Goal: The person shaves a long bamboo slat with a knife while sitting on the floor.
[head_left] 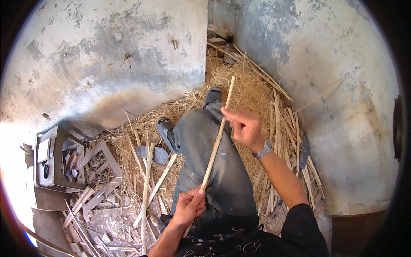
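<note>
A long pale strip of split bamboo or wood slants up across my trousered legs. My left hand is closed round its lower part, near my lap. Farther up, my right hand is at the strip's upper half, its index fingertip crossing the strip. The other right fingers are curled in, and what they hold, if anything, is hidden. The strip's far end sticks out beyond my right hand.
Straw covers the floor round my shoes. Long pale strips lie at left and right. A wooden frame box stands at left beside broken scraps. Stained walls rise ahead and at right.
</note>
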Demonstrator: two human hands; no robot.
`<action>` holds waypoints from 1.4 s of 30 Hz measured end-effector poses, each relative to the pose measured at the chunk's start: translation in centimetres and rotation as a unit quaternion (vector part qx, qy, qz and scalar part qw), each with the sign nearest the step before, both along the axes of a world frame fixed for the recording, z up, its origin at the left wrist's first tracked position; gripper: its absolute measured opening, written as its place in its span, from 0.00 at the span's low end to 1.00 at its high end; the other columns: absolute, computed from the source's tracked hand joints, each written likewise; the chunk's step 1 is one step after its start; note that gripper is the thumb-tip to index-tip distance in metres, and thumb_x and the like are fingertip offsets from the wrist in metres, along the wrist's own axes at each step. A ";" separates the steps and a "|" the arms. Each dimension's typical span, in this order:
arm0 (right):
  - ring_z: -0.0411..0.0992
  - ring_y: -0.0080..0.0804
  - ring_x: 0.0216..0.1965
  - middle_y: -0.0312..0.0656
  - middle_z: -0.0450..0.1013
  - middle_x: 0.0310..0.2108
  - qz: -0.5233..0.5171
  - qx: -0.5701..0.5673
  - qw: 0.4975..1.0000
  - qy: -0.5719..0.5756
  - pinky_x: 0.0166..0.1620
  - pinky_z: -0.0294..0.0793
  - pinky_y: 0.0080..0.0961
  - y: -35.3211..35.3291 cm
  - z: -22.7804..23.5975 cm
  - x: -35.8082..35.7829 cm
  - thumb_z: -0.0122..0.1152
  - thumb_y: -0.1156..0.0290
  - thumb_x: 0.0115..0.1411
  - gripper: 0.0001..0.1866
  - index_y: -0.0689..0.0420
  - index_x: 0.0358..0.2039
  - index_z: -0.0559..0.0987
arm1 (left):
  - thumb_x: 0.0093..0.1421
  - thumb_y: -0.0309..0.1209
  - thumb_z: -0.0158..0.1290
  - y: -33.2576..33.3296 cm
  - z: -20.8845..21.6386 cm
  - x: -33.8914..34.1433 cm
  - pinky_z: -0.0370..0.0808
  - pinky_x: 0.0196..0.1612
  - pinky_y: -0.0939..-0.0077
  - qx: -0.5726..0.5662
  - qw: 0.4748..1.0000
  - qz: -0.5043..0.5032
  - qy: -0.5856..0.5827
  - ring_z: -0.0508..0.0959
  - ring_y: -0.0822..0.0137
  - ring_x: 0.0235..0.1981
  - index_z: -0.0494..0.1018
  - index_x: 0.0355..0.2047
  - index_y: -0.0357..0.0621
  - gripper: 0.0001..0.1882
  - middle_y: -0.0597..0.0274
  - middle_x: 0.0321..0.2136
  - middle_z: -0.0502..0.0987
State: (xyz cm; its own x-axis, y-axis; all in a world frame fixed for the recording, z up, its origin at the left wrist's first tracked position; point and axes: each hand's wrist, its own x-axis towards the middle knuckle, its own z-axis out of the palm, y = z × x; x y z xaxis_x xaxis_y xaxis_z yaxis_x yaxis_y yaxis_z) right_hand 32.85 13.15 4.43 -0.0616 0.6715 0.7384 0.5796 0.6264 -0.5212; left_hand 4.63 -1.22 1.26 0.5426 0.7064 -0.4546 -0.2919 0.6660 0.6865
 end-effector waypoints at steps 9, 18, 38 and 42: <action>0.74 0.15 0.26 0.37 0.82 0.30 0.109 -0.211 0.955 0.177 0.27 0.74 0.17 -6.6 0.9 -0.6 0.59 0.84 0.64 0.16 0.56 0.50 0.86 | 0.76 0.34 0.46 -0.5 -0.8 -0.2 0.51 0.16 0.84 0.024 0.999 -0.009 -0.029 0.52 0.82 0.14 0.70 0.63 0.35 0.21 0.75 0.16 0.57; 0.80 0.24 0.27 0.43 0.83 0.32 -0.085 0.024 0.993 0.072 0.30 0.80 0.20 2.9 4.1 3.2 0.60 0.81 0.66 0.11 0.60 0.47 0.85 | 0.76 0.36 0.46 -1.1 -0.5 0.3 0.53 0.18 0.82 0.068 0.997 -0.010 0.028 0.52 0.80 0.16 0.70 0.63 0.37 0.21 0.74 0.17 0.56; 0.81 0.23 0.27 0.43 0.83 0.31 -0.090 0.022 0.991 0.098 0.27 0.80 0.17 3.0 1.2 3.0 0.58 0.83 0.65 0.13 0.59 0.46 0.84 | 0.76 0.45 0.43 -0.5 -0.7 -0.5 0.52 0.16 0.82 0.020 0.999 -0.033 -0.005 0.52 0.79 0.13 0.69 0.64 0.39 0.26 0.72 0.15 0.57; 0.80 0.24 0.27 0.41 0.83 0.30 -0.069 0.031 0.990 0.115 0.28 0.80 0.18 3.7 0.9 1.7 0.58 0.83 0.64 0.11 0.61 0.43 0.85 | 0.76 0.45 0.44 -0.6 -0.6 -0.7 0.52 0.16 0.82 0.007 1.000 -0.016 -0.013 0.51 0.79 0.13 0.70 0.63 0.39 0.25 0.72 0.15 0.57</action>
